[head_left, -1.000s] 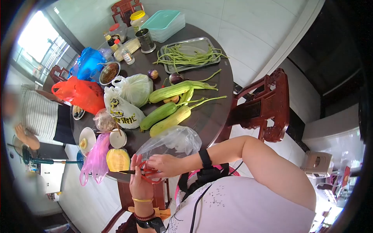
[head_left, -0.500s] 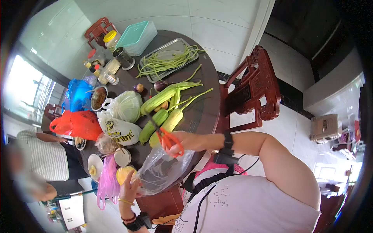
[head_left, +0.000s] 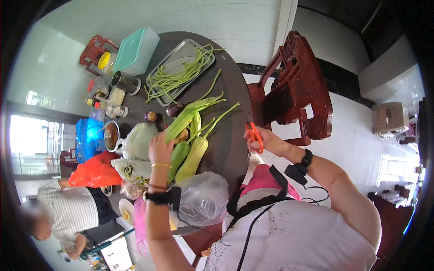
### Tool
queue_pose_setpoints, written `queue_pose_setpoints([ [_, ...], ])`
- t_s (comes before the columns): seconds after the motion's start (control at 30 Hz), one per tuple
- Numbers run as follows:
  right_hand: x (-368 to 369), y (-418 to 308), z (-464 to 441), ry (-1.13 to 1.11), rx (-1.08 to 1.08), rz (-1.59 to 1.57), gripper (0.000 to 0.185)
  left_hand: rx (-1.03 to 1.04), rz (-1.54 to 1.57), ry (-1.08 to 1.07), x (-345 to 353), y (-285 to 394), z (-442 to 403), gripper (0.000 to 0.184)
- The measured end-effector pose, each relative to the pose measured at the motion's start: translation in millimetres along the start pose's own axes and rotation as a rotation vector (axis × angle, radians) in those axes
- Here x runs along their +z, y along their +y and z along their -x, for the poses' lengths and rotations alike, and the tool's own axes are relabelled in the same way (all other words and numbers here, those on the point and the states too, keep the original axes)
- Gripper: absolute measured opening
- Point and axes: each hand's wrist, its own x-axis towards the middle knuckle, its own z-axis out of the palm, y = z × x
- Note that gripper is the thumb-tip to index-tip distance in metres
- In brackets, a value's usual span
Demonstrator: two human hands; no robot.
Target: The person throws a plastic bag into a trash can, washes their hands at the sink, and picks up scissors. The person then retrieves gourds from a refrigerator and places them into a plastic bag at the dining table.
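Note:
My left hand [head_left: 161, 149] has its fingers closed round the lower end of a long green luffa [head_left: 183, 119], which lies tilted over other vegetables. Beside it are a darker green gourd [head_left: 179, 158] and a pale yellow-green gourd [head_left: 194, 158] with a long stem. My right hand [head_left: 266, 141] grips orange-handled scissors [head_left: 256, 137] out past the table's right edge, blades pointing away from me. Close under my left wrist a clear plastic bag [head_left: 203, 198] lies crumpled at the table edge.
Green long beans [head_left: 181, 74] fill a glass tray [head_left: 192, 42] at the back of the round table [head_left: 226, 135]. Plastic boxes [head_left: 135, 52], jars, eggplants [head_left: 174, 109], a red bag [head_left: 97, 170] and a blue bag [head_left: 86, 140] surround them. A carved chair [head_left: 303, 90] stands right; another person [head_left: 72, 205] is at left.
My left hand has moved from the near table edge up to the luffa. My right hand has carried the scissors rightward, away from the gourds. The clear bag now lies free of both hands.

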Motion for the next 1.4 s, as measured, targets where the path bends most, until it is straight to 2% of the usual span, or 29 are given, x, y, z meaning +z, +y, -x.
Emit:
queue_pose_setpoints([
  [0.07, 0.4, 9.8, -2.7, 0.146, 0.07, 0.067, 0.027, 0.027, -0.048, -0.032, 33.9, -9.8, -33.4, 0.045],
  [0.17, 5.0, 26.6, 4.3, 0.28, 0.076, 0.026, 0.025, 0.073, -0.123, -0.097, 70.1, -11.3, -66.1, 0.056],
  [0.23, 21.4, 31.4, -13.5, 0.359, 0.051, 0.008, 0.021, 0.116, -0.201, -0.145, 88.1, -35.5, -93.9, 0.063],
  [0.37, 43.6, 30.9, -21.8, 0.45, 0.121, -0.027, 0.024, 0.106, -0.142, -0.15, 110.4, -62.0, -117.5, 0.063],
  [0.47, 57.3, 47.8, -37.4, 0.521, 0.08, -0.033, 0.024, 0.195, -0.054, -0.145, 117.0, -87.2, -130.3, 0.061],
  [0.57, 66.6, 56.6, -52.5, 0.487, 0.094, -0.094, 0.024, 0.227, 0.092, -0.148, 123.0, -103.5, -137.7, 0.059],
  [0.73, 73.8, 58.3, -78.1, 0.432, 0.123, -0.082, 0.024, 0.27, 0.163, -0.157, 124.5, -126.9, -151.2, 0.055],
  [0.83, 72.9, 54.2, -93.1, 0.419, 0.105, -0.078, 0.024, 0.269, 0.24, -0.253, 114.7, -135.9, -165.3, 0.055],
  [0.9, 72.5, 52.9, -100.3, 0.421, 0.098, -0.085, 0.024, 0.227, 0.302, -0.396, 110.1, -140.5, -172.1, 0.056],
  [1.2, 78.6, 55.7, -133.5, 0.435, 0.115, -0.045, 0.023, 0.212, 0.439, -0.535, 102.5, -172.3, -198.0, 0.053],
  [1.4, 80.1, 49.8, -143.8, 0.422, 0.124, 0.023, 0.023, 0.229, 0.444, -0.491, 102.1, -174.9, -200.6, 0.051],
])
